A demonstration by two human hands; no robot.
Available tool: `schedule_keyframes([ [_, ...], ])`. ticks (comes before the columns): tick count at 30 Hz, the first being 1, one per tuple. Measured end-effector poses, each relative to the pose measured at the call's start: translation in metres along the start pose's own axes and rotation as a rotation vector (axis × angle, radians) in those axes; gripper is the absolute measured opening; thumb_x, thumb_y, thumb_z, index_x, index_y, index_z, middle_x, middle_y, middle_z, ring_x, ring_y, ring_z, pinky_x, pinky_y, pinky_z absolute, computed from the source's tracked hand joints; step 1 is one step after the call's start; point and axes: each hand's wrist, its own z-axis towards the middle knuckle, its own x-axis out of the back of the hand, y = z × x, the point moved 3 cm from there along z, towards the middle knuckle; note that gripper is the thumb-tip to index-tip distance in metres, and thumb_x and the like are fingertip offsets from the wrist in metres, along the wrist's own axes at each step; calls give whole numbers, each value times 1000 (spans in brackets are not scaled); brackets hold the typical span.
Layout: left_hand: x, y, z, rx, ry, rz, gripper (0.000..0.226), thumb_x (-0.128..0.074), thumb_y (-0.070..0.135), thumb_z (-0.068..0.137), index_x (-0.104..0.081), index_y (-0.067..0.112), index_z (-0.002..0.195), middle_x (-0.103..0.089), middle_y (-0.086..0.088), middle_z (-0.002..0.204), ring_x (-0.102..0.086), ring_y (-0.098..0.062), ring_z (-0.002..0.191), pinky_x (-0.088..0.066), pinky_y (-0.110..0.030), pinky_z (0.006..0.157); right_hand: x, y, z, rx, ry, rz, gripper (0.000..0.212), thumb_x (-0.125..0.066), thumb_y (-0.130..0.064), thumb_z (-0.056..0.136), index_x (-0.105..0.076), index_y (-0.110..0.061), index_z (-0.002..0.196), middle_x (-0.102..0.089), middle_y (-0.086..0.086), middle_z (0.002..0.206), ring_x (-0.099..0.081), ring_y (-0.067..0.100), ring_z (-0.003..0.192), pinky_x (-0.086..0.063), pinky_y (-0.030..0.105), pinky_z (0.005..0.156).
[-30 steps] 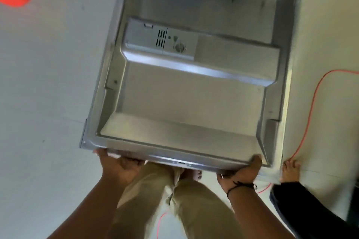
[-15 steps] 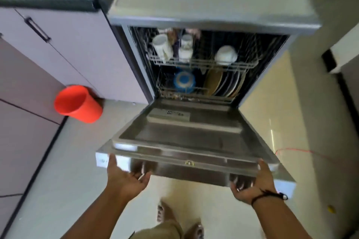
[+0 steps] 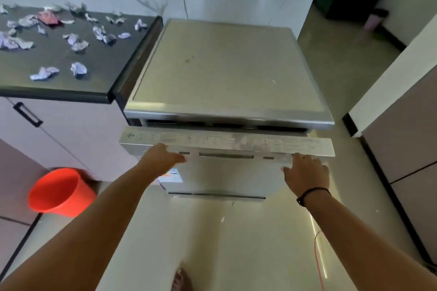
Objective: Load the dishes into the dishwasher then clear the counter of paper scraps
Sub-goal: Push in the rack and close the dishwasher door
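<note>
The steel dishwasher (image 3: 224, 66) stands in the middle, its door (image 3: 224, 172) nearly upright with a narrow dark gap left under the top. My left hand (image 3: 163, 157) presses flat on the door's control strip at the left. My right hand (image 3: 306, 172) presses on the strip's right end, fingers spread, a black band on the wrist. The dishes inside are hidden. Several crumpled paper scraps (image 3: 78, 41) lie scattered on the dark counter (image 3: 94, 82) to the left.
An orange bucket (image 3: 59, 192) sits on the floor at the left, by the cabinet (image 3: 59, 130). A red cable (image 3: 318, 257) runs over the floor at the right. Cabinets (image 3: 402, 137) line the right side. My bare foot (image 3: 181, 280) shows below.
The door has swung up from lying flat to almost closed, and the racks with dishes went out of sight. Both hands moved from under its edge to its front.
</note>
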Motion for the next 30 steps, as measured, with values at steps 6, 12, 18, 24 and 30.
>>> schedule_keyframes([
  [6,29,51,81,-476,277,1099,121,-64,60,78,27,18,145,30,-11,154,25,-34,142,12,-50,114,33,-45,81,378,235,-132,84,-85,-44,58,-49,-9,126,-45,19,132,-41,40,125,-34,57,103],
  [12,43,78,162,-782,-140,1154,135,-66,69,62,31,26,144,33,-4,153,31,-23,140,15,-47,116,33,-58,138,515,-100,-111,116,-66,-57,77,23,-30,147,14,-1,160,7,25,148,0,39,118],
  [18,40,75,168,-934,-82,1158,119,-57,61,71,29,26,146,33,-6,153,32,-26,140,15,-47,116,29,-50,146,580,35,-76,124,-75,-60,64,12,-33,149,-12,4,160,-16,30,146,-13,44,116],
  [24,34,60,163,-1191,-26,1141,103,-60,46,71,-5,19,154,-5,-11,161,-2,-33,147,-8,-50,119,21,-53,144,620,117,-55,117,-85,-50,57,-20,-22,150,-30,12,154,-32,37,139,-25,51,111],
  [30,34,60,168,-1232,-11,1083,99,-63,40,73,-8,25,153,-9,-6,160,-2,-29,148,-4,-44,118,20,-54,147,647,139,-60,107,-84,-46,58,-30,-20,147,-37,16,149,-38,43,134,-32,58,107],
])
